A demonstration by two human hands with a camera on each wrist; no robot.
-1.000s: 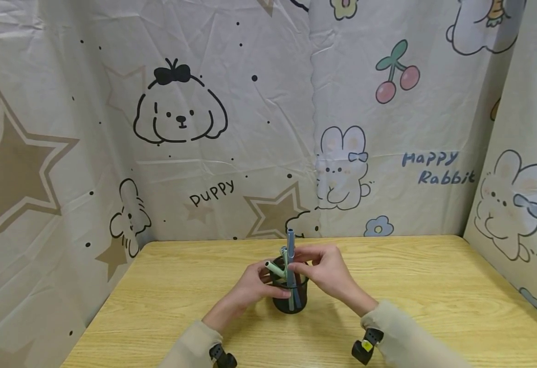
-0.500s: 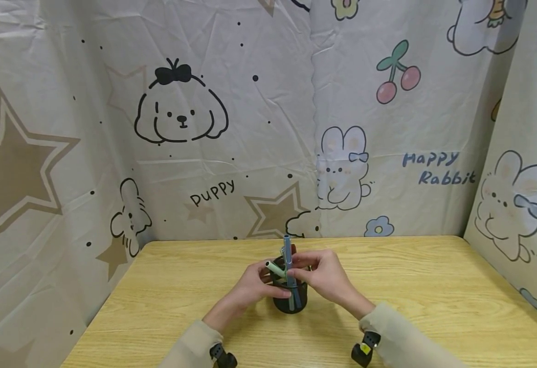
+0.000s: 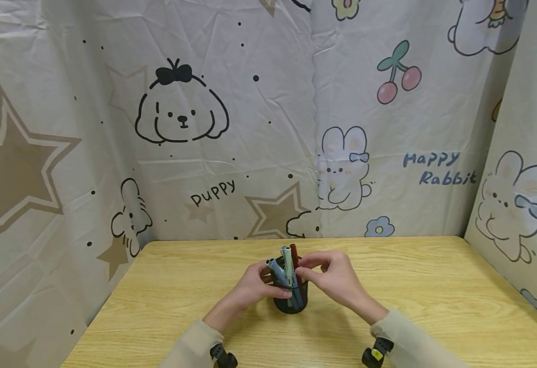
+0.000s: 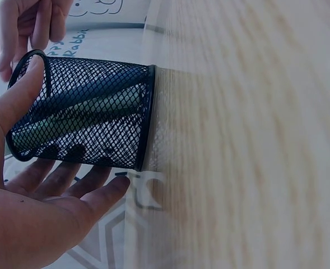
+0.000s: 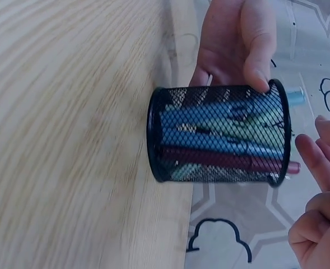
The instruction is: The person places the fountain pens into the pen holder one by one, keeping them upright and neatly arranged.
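A black mesh pen cup (image 3: 291,302) stands on the wooden table (image 3: 411,286) near its front middle. It holds a blue pen (image 3: 275,268), a green pen (image 3: 288,260) and a red pen (image 3: 293,252). My left hand (image 3: 275,282) grips the cup, its thumb (image 4: 20,92) on the rim and its fingers round the far side. My right hand (image 3: 310,271) hovers just right of the pen tops, fingers (image 5: 320,162) loosely curled and holding nothing. In the right wrist view, the cup (image 5: 221,134) shows the pens lying inside the mesh.
Printed cloth (image 3: 250,128) with cartoon dogs, rabbits and stars walls in the table at the back and on both sides. The table's front edge runs close to my sleeves (image 3: 190,342).
The blue pen that my right hand held upright above the cup has dropped into it. My right hand has let go and drawn slightly right. The left hand stays on the cup.
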